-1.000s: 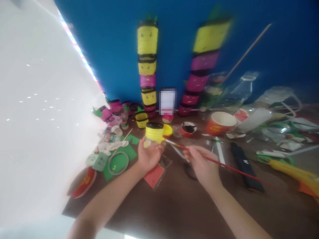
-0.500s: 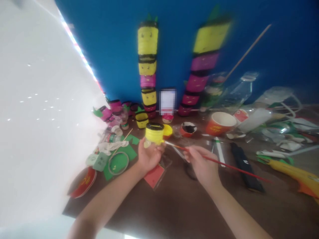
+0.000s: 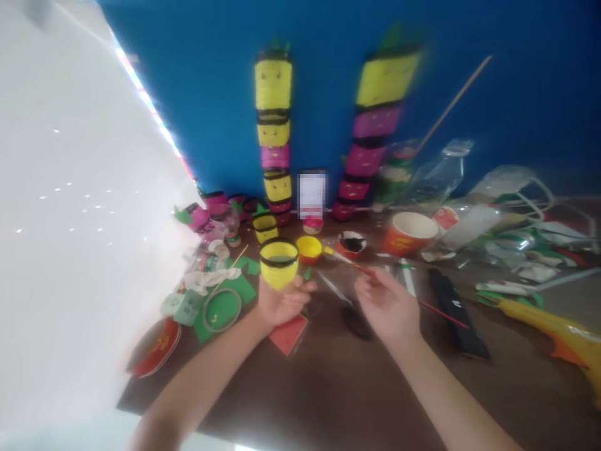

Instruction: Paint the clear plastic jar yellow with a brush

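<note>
My left hand [image 3: 285, 305] is closed under a small yellow cup [image 3: 279, 273] with a black rim. The cup is tilted so that its open top faces me. A long red paintbrush [image 3: 441, 313] is held in my right hand [image 3: 390, 307], pinched between thumb and fingers. Its bristles, yellow at the tip, point left toward a small red cup of yellow paint [image 3: 308, 248], apart from it. Beside that stands a small cup of black paint [image 3: 352, 243]. A yellow pot [image 3: 265, 229] with green leaves sits just behind the held cup.
Two stacks of yellow and pink pots [image 3: 275, 131] rise against the blue wall. At right are a large red paper cup [image 3: 409, 235], clear plastic bottles, a black case [image 3: 457, 316] and a yellow glue gun [image 3: 549, 322]. Green sheets [image 3: 244, 285] and a red bowl [image 3: 157, 347] lie left.
The yellow cup has turned, so its open top now faces me more. My right hand has drawn the paintbrush away from the cup, and its tip is now near the paint cups.
</note>
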Available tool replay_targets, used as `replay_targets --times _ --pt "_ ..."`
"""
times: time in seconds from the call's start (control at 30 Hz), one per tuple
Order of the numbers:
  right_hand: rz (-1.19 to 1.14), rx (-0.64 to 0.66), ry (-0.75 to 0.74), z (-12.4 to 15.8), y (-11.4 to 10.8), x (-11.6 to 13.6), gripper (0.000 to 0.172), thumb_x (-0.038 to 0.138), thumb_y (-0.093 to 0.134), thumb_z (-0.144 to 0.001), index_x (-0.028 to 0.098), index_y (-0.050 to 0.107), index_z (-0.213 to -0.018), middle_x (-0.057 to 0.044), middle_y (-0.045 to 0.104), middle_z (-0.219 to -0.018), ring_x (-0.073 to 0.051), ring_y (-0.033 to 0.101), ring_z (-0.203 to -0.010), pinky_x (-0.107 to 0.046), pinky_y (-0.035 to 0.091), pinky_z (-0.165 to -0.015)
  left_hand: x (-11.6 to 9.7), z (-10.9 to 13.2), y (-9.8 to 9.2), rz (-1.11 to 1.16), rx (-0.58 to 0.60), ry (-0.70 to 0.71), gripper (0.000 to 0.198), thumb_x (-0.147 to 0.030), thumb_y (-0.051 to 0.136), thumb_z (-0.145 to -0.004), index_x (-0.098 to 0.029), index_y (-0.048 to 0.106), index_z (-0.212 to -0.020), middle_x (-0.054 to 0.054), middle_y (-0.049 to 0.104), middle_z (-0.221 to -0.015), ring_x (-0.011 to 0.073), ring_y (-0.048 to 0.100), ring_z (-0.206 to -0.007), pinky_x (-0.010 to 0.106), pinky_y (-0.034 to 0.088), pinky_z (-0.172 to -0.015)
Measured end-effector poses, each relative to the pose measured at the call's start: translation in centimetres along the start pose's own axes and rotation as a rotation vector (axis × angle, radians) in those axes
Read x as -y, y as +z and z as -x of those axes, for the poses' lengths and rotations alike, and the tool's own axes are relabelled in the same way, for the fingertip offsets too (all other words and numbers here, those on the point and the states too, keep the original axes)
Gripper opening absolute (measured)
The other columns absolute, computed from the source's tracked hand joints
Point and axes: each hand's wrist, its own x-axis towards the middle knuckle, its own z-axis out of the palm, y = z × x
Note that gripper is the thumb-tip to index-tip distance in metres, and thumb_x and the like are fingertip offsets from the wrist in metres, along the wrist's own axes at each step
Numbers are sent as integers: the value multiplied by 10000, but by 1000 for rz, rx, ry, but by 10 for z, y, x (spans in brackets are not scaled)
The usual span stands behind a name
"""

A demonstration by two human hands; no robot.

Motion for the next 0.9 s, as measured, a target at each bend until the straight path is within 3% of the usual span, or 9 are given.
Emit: replay_targets --times 0.23,0.43,0.63,0.77,0.9 --pt "37 154 67 -2 -1 7 108 280 672 -680 194 606 -676 9 489 -591 -91 448 -511 -212 372 -391 -2 -2 0 -49 19 62 677 -647 570 -608 -125 567 -1037 135 575 -938 160 550 -732 264 443 -634" --pt "-85 161 99 -6 -8 11 84 249 664 -673 192 603 -690 24 426 -592 -66 407 -498 -170 374 -380 1 -8 -8 -160 43 235 543 -399 672 -631 -104 566 -1075 148 620 -1028 207 613 -917 301 464 -810" --pt "-53 175 101 -12 -11 12 116 256 695 -652 197 603 -692 15 468 -605 -68 424 -509 -170 393 -388 -13 -6 11 -258 79 556 244 -221 656 -695 -144 605 -922 113 647 -1076 246 569 -1116 370 406 -1000" --pt "-71 179 130 -12 -9 11 146 224 731 -604 189 618 -689 17 505 -610 -50 441 -524 -141 400 -412 -24 2 20 -355 35 679 365 -137 649 -707 -179 557 -1058 96 647 -1094 243 569 -1132 408 391 -1019" --pt "-126 137 183 -12 -8 10 178 172 748 -555 176 631 -689 8 551 -634 -48 470 -547 -131 415 -423 -25 3 12 -361 -41 700 501 -118 676 -684 -225 515 -1146 72 636 -1142 243 564 -1141 430 359 -1048"
